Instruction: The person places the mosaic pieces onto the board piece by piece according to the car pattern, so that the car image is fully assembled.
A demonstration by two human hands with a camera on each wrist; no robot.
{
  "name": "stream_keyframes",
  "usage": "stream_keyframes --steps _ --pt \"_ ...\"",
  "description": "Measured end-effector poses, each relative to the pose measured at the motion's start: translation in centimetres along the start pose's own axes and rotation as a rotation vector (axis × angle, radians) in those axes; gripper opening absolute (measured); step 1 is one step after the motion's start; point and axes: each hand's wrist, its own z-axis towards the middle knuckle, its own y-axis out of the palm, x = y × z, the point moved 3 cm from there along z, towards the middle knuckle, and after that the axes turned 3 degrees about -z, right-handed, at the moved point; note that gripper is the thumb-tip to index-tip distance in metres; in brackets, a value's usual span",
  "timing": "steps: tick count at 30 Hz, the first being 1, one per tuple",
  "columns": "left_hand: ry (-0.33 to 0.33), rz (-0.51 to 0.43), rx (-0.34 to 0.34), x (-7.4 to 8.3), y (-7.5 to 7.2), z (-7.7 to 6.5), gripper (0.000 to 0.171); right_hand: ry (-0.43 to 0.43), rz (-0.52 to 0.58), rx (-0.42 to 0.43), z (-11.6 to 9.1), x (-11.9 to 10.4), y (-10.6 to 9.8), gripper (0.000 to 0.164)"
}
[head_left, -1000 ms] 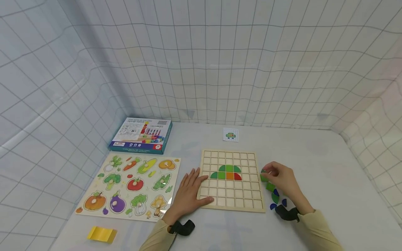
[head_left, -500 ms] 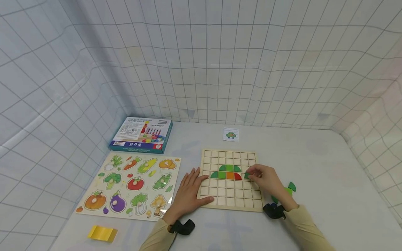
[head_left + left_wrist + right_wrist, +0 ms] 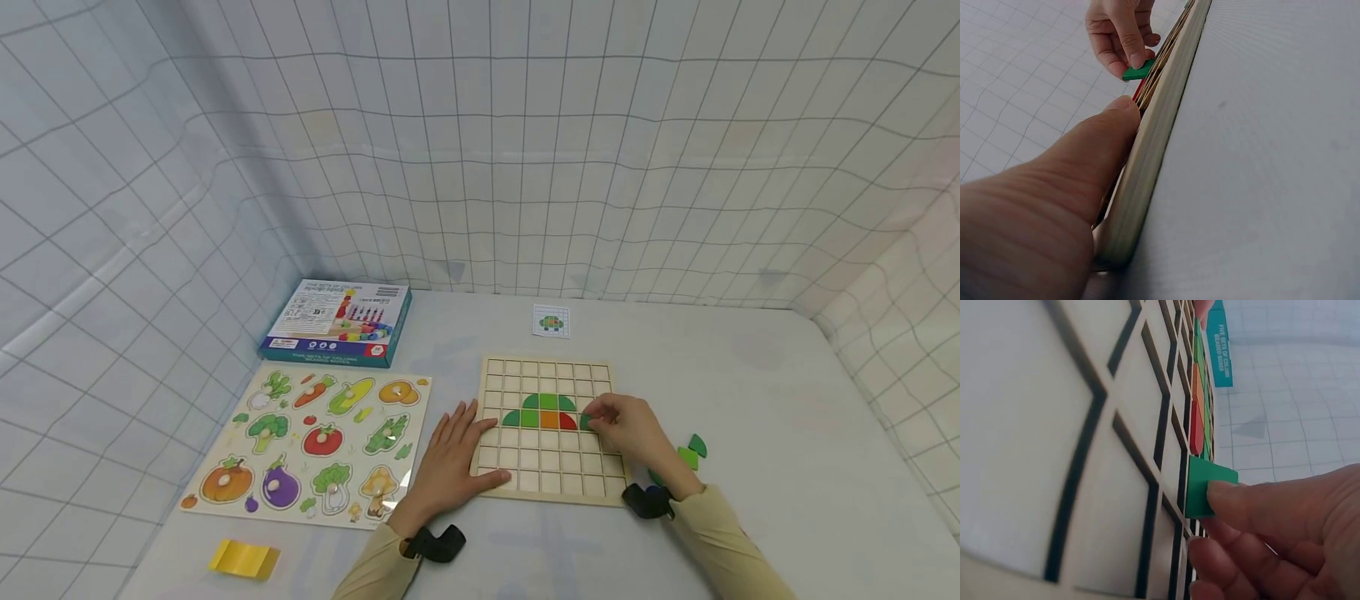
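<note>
My right hand (image 3: 630, 429) pinches a dark green tile (image 3: 1200, 487) between thumb and fingers. In the right wrist view the tile stands at the wooden grid board (image 3: 528, 482), just beyond the red tile (image 3: 1197, 428). I cannot tell whether it sits in a cell. My left hand (image 3: 448, 462) rests with spread fingers on the board's left edge; its thumb (image 3: 1094, 140) shows large in the left wrist view. Set in the board are dark green quarter-round tiles, light green squares (image 3: 548, 402), an orange square (image 3: 549, 420) and the red quarter-round.
Loose green tiles (image 3: 688, 457) lie right of the board, partly behind my right forearm. A pattern card (image 3: 551, 322) lies beyond it. To the left are a vegetable peg puzzle (image 3: 300, 468), a flat box (image 3: 335, 325) and a yellow piece (image 3: 244, 559).
My right hand has moved left from the loose tiles onto the board, carrying the dark green tile, then slightly further toward the red one. The left hand stays where it was.
</note>
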Motion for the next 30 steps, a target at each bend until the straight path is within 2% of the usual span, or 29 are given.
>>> stream_keyframes --steps 13,22,30 --pt "0.000 -0.009 -0.003 0.17 -0.15 -0.06 0.077 0.077 -0.102 0.043 -0.27 -0.33 0.16 0.006" --pt "0.001 -0.007 -0.001 0.12 -0.04 -0.02 0.076 0.024 -0.188 0.070 -0.40 -0.57 0.08 0.007" --pt "0.002 -0.005 0.002 0.07 -0.03 0.01 0.075 0.006 -0.206 0.043 -0.75 -0.62 -0.07 0.009"
